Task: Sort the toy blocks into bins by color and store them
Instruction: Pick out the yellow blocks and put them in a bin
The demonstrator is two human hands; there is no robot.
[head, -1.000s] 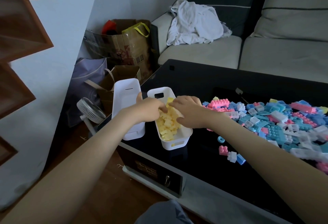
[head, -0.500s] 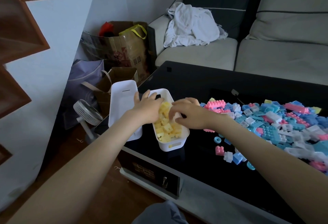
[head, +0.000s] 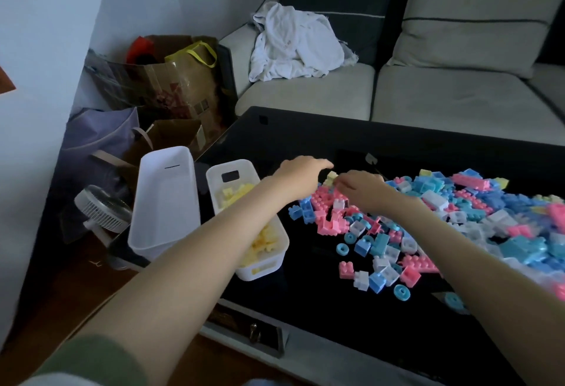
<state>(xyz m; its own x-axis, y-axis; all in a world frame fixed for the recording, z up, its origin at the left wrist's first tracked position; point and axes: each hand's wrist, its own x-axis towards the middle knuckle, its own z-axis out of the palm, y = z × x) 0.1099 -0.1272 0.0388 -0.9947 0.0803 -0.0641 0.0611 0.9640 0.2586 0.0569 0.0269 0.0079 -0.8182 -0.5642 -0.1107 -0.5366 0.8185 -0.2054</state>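
Note:
A white bin (head: 265,269) holding yellow blocks stands at the left end of the black table (head: 321,132), with an empty white bin (head: 165,202) just left of it. A pile of pink, blue, white and a few yellow blocks (head: 458,211) covers the right half of the table. Both my hands are at the pile's far left corner. My left hand (head: 301,171) reaches over with fingers stretched and holds nothing. My right hand (head: 362,190) has curled fingers whose tips touch a yellow block (head: 331,177); whether it grips the block is unclear.
A grey sofa (head: 443,95) with a crumpled white cloth (head: 293,43) runs behind the table. Paper bags (head: 171,86), a purple bag (head: 97,135) and a small white fan (head: 102,211) sit on the floor left of the table's edge.
Both hands left the bin of yellow blocks and moved right to the corner of the block pile. The camera view shifted right with them.

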